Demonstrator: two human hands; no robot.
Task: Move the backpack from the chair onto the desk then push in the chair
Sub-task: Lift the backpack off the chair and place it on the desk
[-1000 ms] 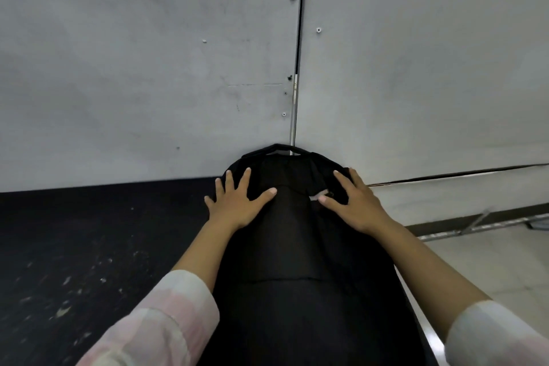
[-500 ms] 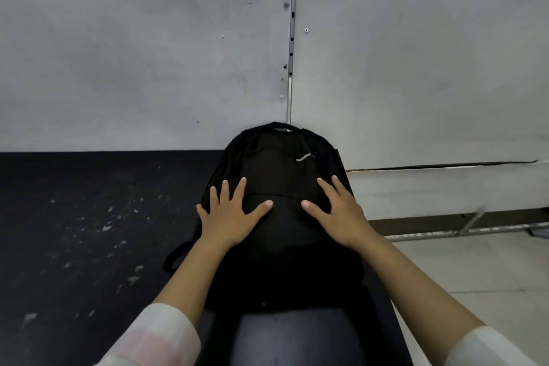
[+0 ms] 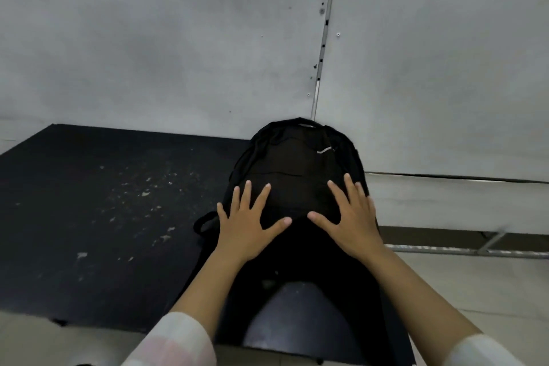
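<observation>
A black backpack (image 3: 297,163) lies on the black desk (image 3: 104,217), its top handle against the grey wall. My left hand (image 3: 246,229) rests flat on the pack's lower left, fingers spread. My right hand (image 3: 350,223) lies flat on its lower right, fingers also spread. Neither hand grips anything. A dark rounded shape (image 3: 297,318) at the bottom centre, between my forearms, looks like the chair's back; the rest of the chair is hidden.
The grey wall panels (image 3: 178,38) stand right behind the desk. The desk's worn top stretches to the left, with its front edge low in view. Pale floor (image 3: 481,285) and a metal rail (image 3: 475,252) lie to the right.
My hands have slid back along the backpack from near its top to its lower half. The view has pulled back, so the desk's front edge and the rounded chair shape now show.
</observation>
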